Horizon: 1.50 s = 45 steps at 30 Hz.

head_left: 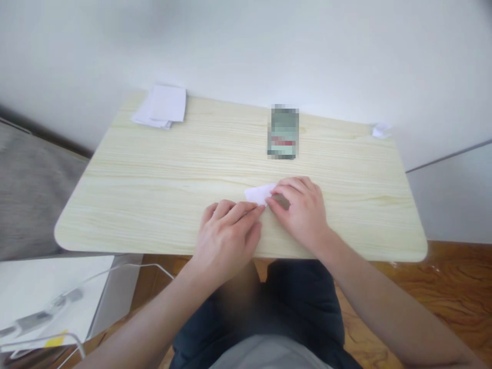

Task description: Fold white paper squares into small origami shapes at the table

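Near the front of the wooden table (154, 179) lies a small piece of white folded paper (257, 193). My left hand (230, 230) rests at its lower left, the index fingertip pressing on the paper's near edge. At the paper's right end, my right hand (302, 207) pinches it between thumb and index finger. Part of the paper is hidden under the fingers. Beyond the hands lies a phone-shaped thing (283, 133), blurred out, with a greenish face and a red band.
A loose stack of white paper sheets (167, 105) sits at the table's back left. At the back right corner is a small folded white paper (381, 130). A white surface (88, 277) with cables stands lower left. A wall runs along the table's back.
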Motion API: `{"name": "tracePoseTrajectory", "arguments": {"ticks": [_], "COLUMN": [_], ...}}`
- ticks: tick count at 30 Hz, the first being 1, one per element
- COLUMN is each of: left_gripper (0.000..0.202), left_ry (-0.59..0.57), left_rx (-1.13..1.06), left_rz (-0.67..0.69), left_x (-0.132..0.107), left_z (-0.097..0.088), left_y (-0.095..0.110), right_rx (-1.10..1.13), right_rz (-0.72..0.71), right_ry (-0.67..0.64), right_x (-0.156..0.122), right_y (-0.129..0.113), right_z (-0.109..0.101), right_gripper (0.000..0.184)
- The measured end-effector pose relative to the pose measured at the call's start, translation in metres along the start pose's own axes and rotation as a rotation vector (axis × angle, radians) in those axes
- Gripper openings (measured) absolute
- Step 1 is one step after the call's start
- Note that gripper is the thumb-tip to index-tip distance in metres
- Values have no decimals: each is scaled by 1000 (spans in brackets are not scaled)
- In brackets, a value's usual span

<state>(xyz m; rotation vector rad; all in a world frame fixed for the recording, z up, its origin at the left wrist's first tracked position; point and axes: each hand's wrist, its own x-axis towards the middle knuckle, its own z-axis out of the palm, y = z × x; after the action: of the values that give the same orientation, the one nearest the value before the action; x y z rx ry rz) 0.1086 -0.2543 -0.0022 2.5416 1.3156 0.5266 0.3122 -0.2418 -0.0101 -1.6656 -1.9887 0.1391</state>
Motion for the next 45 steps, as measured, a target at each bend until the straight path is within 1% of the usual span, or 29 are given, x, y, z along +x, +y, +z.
{"name": "tracePoseTrajectory", "arguments": {"ticks": [6, 11, 14, 18, 21, 23, 28, 35, 40, 45], "left_gripper": [33, 30, 29, 30, 45, 50, 36, 31, 36, 48], "left_ry": [37, 108, 145, 105, 69, 64, 88, 99, 75, 64], "left_rx": [-26, -79, -108, -128, -147, -162, -177, -205, -172, -220], "left_rz": [-17, -44, -29, 15, 26, 36, 56, 61, 76, 51], "left_x": [-18, -20, -19, -12, -5, -2, 0, 0, 0, -2], "left_z": [3, 8, 10, 5, 0, -1, 2, 4, 1, -3], "left_y": [11, 11, 8, 2, -2, -5, -10, -13, -12, -12], "right_rx": [63, 104, 117, 115, 113, 119, 141, 136, 124, 136], "right_rz": [-2, -24, -25, -36, -44, -49, -53, -36, -35, -21], "right_ry": [25, 14, 30, 44, 55, 64, 65, 66, 63, 71], "right_x": [-16, -21, -22, -23, -24, -26, -27, -26, -27, -27], "right_y": [2, 4, 5, 5, 5, 5, 6, 5, 3, 0], "right_z": [-2, -4, -3, -1, -1, 0, 2, 2, 1, 2], "right_gripper": [13, 17, 18, 20, 23, 25, 22, 20, 17, 22]}}
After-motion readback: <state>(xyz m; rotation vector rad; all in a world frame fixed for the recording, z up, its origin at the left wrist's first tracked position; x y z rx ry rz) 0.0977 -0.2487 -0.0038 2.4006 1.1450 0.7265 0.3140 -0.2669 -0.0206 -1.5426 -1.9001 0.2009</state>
